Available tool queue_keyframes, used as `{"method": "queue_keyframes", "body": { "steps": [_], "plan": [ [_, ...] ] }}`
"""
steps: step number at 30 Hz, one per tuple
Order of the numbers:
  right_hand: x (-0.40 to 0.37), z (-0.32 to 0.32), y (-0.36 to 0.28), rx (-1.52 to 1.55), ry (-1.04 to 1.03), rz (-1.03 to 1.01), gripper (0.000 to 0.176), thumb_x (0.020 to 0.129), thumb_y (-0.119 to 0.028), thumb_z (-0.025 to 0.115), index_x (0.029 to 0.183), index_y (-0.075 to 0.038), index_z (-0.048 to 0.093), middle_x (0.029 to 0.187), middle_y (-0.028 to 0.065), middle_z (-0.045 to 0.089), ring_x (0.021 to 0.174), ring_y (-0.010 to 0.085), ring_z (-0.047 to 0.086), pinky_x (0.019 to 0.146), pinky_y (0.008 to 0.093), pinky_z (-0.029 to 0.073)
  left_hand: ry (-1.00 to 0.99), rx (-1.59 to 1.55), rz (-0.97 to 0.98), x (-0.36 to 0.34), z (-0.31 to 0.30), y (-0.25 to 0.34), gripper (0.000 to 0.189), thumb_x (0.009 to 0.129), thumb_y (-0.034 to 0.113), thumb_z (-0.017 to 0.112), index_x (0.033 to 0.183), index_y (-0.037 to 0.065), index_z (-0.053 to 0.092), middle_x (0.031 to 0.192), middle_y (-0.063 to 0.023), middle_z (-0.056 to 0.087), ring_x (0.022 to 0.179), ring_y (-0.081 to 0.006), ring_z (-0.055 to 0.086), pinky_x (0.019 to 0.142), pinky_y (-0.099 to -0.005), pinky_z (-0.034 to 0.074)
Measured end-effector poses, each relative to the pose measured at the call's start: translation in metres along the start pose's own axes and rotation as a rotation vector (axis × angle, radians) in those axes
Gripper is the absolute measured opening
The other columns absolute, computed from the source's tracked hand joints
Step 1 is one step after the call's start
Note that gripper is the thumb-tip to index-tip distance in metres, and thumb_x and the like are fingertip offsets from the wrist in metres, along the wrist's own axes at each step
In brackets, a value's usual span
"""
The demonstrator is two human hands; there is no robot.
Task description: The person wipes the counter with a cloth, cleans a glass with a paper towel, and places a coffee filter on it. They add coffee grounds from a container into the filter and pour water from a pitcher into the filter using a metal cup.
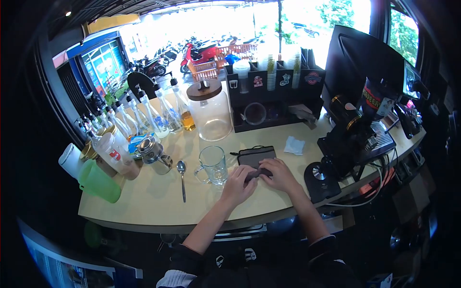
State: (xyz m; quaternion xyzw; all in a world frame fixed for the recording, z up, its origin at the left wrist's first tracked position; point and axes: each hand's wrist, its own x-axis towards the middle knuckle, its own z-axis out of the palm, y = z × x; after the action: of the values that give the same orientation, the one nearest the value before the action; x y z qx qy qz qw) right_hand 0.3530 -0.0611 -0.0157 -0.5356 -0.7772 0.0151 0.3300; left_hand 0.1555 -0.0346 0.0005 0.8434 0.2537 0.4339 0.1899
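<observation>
My left hand (238, 184) and my right hand (278, 174) come together over the counter, both closed on a dark grey, folded cloth-like piece (253, 175). Its exact kind I cannot tell, since fingers cover much of it. Just beyond the hands lies a flat dark rectangular thing (257, 155) with a black edge and a thin cord at its left corner. A clear glass mug (213, 165) stands upright close to my left hand, handle toward the left. Further left, a metal spoon (182, 181) lies lengthwise on the counter.
A metal pot (151, 150), a green cup (100, 181) and several pump bottles (152, 115) line the left side. Behind stand a wooden-lidded glass jar (211, 115) and a black cup rack (278, 81). White tissue (294, 145) and a coffee machine (357, 139) are at right.
</observation>
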Motion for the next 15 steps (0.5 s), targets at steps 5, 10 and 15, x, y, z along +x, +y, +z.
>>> {"method": "queue_keyframes", "body": {
  "steps": [5, 10, 15],
  "plan": [
    [0.029, 0.023, 0.021, -0.120, 0.085, 0.035, 0.027, 0.078, -0.018, 0.066, 0.102, -0.007, 0.059, 0.113, 0.0070, 0.060, 0.115, 0.0243, 0.051, 0.101, 0.0495, 0.034, 0.042, 0.016, 0.073, 0.000, 0.003, 0.002, 0.024, 0.076, 0.006, 0.065, 0.099, 0.002, 0.058, 0.097, -0.0125, 0.059, 0.092, -0.0305, 0.058, 0.080, -0.0376, 0.048],
    [0.031, 0.031, 0.027, -0.156, 0.133, 0.045, 0.032, 0.079, -0.020, 0.066, 0.106, -0.006, 0.057, 0.118, 0.0090, 0.057, 0.118, 0.0262, 0.049, 0.102, 0.0510, 0.032, 0.118, 0.018, 0.169, -0.010, -0.008, 0.002, 0.026, 0.075, 0.006, 0.067, 0.099, 0.003, 0.058, 0.097, -0.0127, 0.058, 0.091, -0.0298, 0.058, 0.079, -0.0366, 0.048],
    [0.026, 0.016, 0.013, -0.097, 0.193, 0.085, 0.035, 0.080, -0.018, 0.064, 0.110, -0.005, 0.054, 0.127, 0.0143, 0.048, 0.118, 0.0325, 0.046, 0.103, 0.0506, 0.031, 0.608, 0.254, 0.218, -0.027, -0.049, 0.006, 0.059, 0.065, 0.018, 0.081, 0.113, 0.005, 0.050, 0.107, -0.0113, 0.055, 0.098, -0.0286, 0.054, 0.088, -0.0396, 0.042]
  ]
}}
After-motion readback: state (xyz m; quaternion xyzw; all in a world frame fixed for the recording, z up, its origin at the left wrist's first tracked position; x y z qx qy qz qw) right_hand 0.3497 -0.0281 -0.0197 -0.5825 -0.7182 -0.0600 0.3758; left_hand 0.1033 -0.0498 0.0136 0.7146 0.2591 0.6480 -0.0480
